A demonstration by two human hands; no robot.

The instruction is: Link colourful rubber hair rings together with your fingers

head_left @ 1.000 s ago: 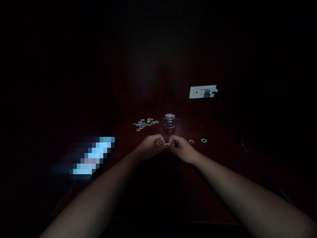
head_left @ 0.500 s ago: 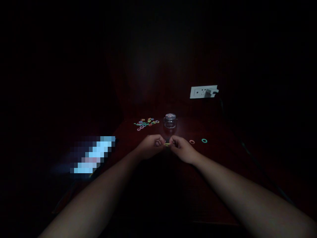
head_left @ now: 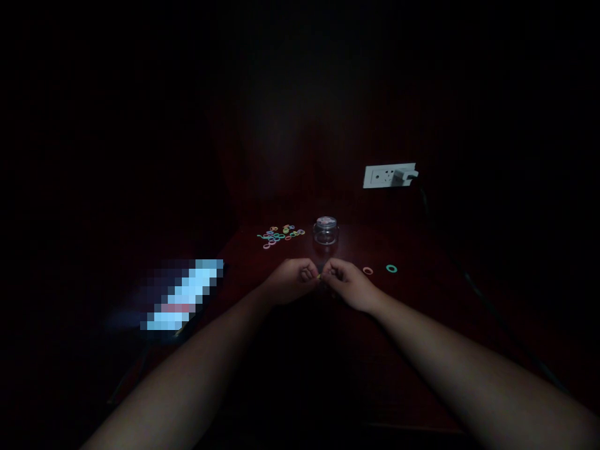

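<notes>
The scene is very dark. My left hand [head_left: 291,280] and my right hand [head_left: 347,282] meet fingertip to fingertip over a dark red table [head_left: 422,294], both pinching one small yellow-green ring [head_left: 319,275] that is almost hidden between them. Just behind the hands stands a small clear glass jar [head_left: 325,230] with a lid. A scatter of several small coloured rings [head_left: 280,235] lies to the jar's left. A pink ring [head_left: 368,270] and a teal ring [head_left: 391,269] lie on the table right of my right hand.
A lit, blurred-out phone screen [head_left: 184,296] lies at the left. A white wall socket [head_left: 387,175] with a plug in it sits at the back right, and its dark cable [head_left: 469,281] runs down along the table's right side.
My two hands have closed in on each other, so the ring between them shows less than before. The view has shifted slightly.
</notes>
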